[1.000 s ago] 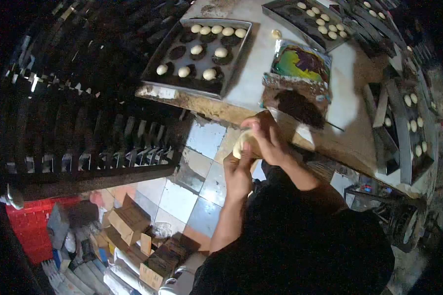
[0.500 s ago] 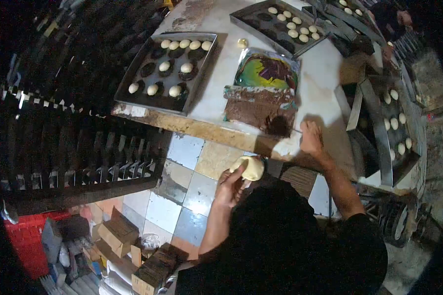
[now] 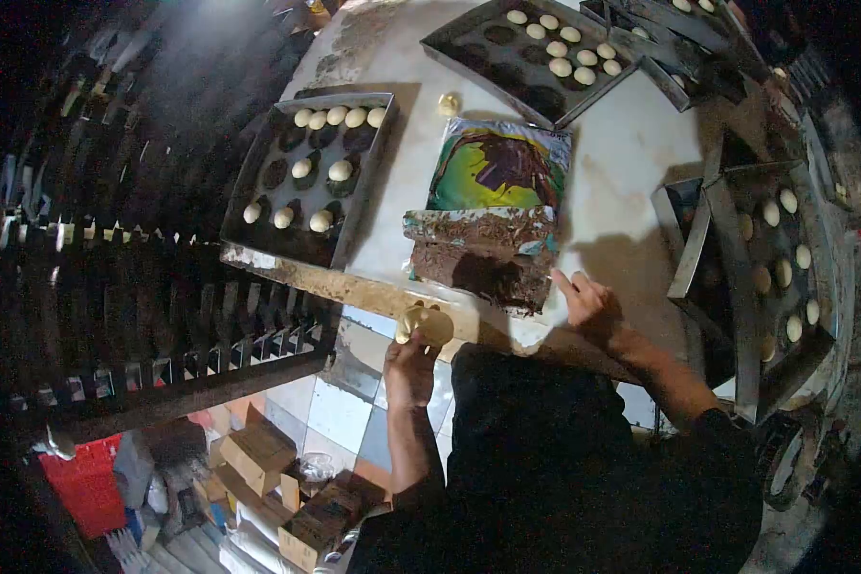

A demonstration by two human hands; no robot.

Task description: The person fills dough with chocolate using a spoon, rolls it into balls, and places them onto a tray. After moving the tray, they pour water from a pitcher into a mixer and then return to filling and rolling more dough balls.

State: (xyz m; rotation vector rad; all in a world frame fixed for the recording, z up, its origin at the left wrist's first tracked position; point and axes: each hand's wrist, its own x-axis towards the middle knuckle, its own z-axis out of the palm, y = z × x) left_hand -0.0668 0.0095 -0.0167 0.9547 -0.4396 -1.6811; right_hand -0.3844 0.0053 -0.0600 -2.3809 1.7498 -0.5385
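Observation:
A flattened round of dough (image 3: 432, 326) rests in my left hand (image 3: 411, 368), the fingers closed around it just off the table's front edge. My right hand (image 3: 591, 304) is closed at the right side of a slab of brown, chocolate-like filling (image 3: 483, 273). A thin tool may be between its fingers, but its shape does not show. The filling lies on an opened wrapper (image 3: 497, 167) with a green, yellow and dark print. Behind the wrapper sits a small dough piece (image 3: 449, 103).
A metal tray (image 3: 385, 158) with several dough balls stands at left on the table (image 3: 383, 215). Another tray (image 3: 440, 53) stands at the back, and more (image 3: 751, 287) at right. Dark racks (image 3: 163, 368) line the left; cardboard boxes (image 3: 258, 454) and a red crate (image 3: 81, 483) are below.
The view has shifted. My left hand has brought the dough nearer the table edge and filling. My right hand stays close to the filling's right side.

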